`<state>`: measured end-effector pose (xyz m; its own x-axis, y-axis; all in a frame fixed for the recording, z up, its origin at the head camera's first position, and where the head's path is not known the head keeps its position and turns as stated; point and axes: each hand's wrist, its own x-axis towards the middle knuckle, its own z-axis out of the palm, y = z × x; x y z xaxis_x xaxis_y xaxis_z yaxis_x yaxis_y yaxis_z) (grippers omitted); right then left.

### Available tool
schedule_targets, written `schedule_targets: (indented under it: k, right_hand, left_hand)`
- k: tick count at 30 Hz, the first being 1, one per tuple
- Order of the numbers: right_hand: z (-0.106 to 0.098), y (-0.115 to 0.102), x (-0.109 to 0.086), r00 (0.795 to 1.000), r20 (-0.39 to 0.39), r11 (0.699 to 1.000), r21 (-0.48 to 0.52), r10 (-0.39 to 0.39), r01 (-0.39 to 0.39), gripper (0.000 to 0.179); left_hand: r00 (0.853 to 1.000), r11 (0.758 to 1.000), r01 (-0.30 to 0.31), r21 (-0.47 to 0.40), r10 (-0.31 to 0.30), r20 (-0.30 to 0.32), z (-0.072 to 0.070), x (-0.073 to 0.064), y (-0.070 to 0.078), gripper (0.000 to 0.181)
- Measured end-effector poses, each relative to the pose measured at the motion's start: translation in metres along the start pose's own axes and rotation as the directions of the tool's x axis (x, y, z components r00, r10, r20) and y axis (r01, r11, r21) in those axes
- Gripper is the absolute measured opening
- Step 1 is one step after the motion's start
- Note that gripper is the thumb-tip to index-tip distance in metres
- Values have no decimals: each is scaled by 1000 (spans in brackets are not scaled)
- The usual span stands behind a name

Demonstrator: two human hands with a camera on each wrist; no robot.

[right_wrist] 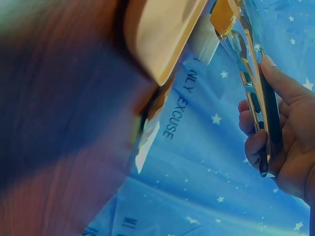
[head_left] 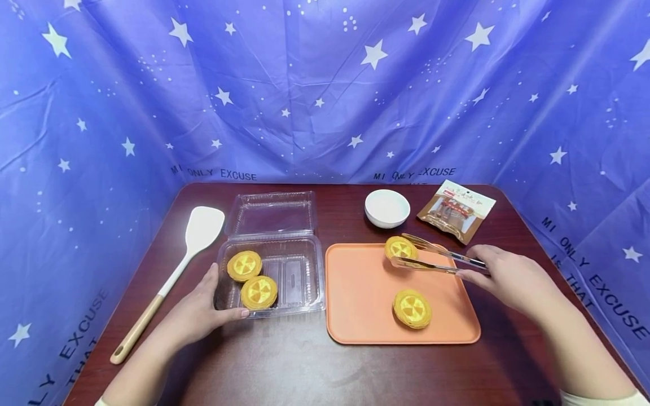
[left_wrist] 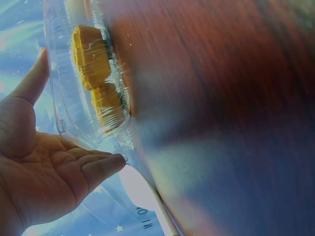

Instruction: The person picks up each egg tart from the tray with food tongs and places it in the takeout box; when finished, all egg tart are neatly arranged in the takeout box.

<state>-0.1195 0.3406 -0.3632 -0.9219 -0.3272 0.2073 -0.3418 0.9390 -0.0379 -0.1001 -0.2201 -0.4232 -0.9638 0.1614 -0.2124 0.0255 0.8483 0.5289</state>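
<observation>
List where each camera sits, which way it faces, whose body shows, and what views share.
Head: worn on the head, facing forward and down over the table; left hand, right hand and both forearms show.
Left wrist: worn on that wrist, looking past the palm at the clear box and two tarts; only the left hand shows.
Right wrist: worn on that wrist, looking along the tongs toward the tray; only the right hand shows.
Shared: head and right wrist both show the tongs gripped.

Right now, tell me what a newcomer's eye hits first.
Probably the starry blue curtain behind the table. Next, the metal tongs in the right hand, astride a tart at the far edge of the orange tray; then two more tarts in the clear container on the left.
</observation>
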Motion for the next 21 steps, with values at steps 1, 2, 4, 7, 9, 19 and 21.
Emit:
schedule_targets:
  k: [1,2,4,7,9,19,21]
  right_hand:
    - [-1,-2,2,1000,-4,1000,1,-5,5,35]
    - [-2,-5,3,1000,-1,1000,2,-9,9,36]
    - [-3,-10,7,1000,3,1000,6,-16,16,37]
    - [-5,-19,13,1000,23,1000,16,-20,20,39]
    - [-6,-26,17,999,39,1000,26,-15,14,41]
    - [-3,-59,41,994,-20,993,57,-103,104,38]
    - [-1,-66,46,991,-37,990,64,-126,128,37]
  left_hand:
    - [1000,1000,0,1,0,1,0,0,0,139]
    - [1000,1000,-1,2,1,1,-1,0,1,139]
    - [1000,1000,0,3,0,1,-1,0,1,138]
    - [1000,1000,3,2,-3,3,-1,-1,2,138]
    - [1000,1000,3,2,-3,2,-1,-1,2,138]
    - [1000,1000,-1,-8,1,-2,-1,-1,2,138]
    - [1000,1000,-1,-7,1,-4,-1,-1,2,138]
